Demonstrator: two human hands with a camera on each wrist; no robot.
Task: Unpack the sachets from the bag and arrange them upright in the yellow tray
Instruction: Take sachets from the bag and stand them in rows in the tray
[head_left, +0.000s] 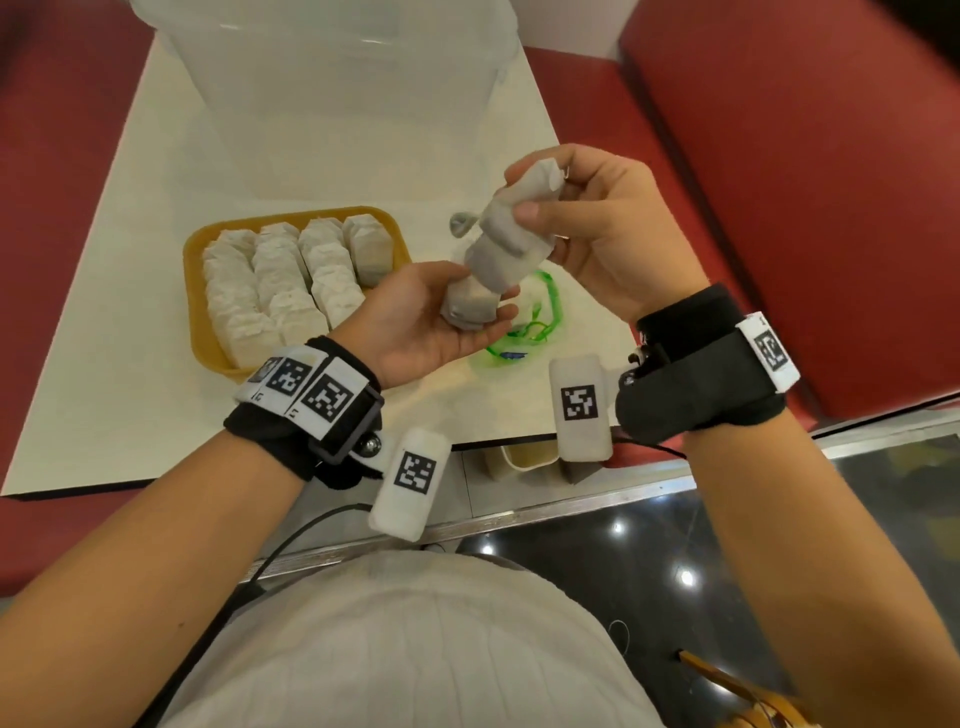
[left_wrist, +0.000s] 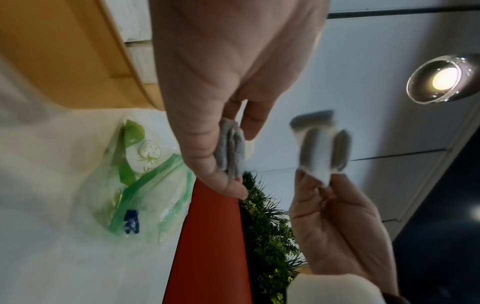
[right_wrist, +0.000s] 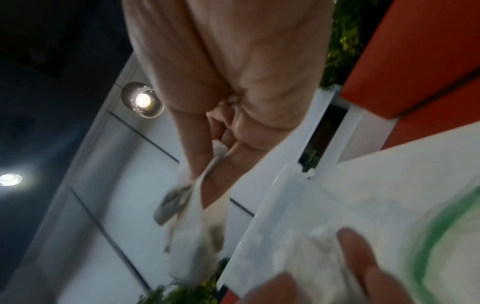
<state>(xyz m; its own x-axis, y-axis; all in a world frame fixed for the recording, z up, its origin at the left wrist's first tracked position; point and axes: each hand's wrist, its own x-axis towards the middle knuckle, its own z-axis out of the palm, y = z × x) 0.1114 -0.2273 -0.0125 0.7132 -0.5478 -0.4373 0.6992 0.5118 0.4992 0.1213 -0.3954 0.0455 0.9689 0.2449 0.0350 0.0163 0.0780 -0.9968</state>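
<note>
The yellow tray on the white table holds several white sachets standing upright in rows. Above the table to its right, my right hand pinches a bunch of sachets that hangs down and to the left. My left hand is palm up below it, thumb and fingers holding the lowest sachet. The left wrist view shows that grey sachet pinched, with the right hand's bunch beside it. The clear, green-trimmed zip bag lies flat under my hands.
A large clear plastic bin stands at the table's far end, behind the tray. Red bench seats flank the table on both sides. The table's near edge runs just below my wrists.
</note>
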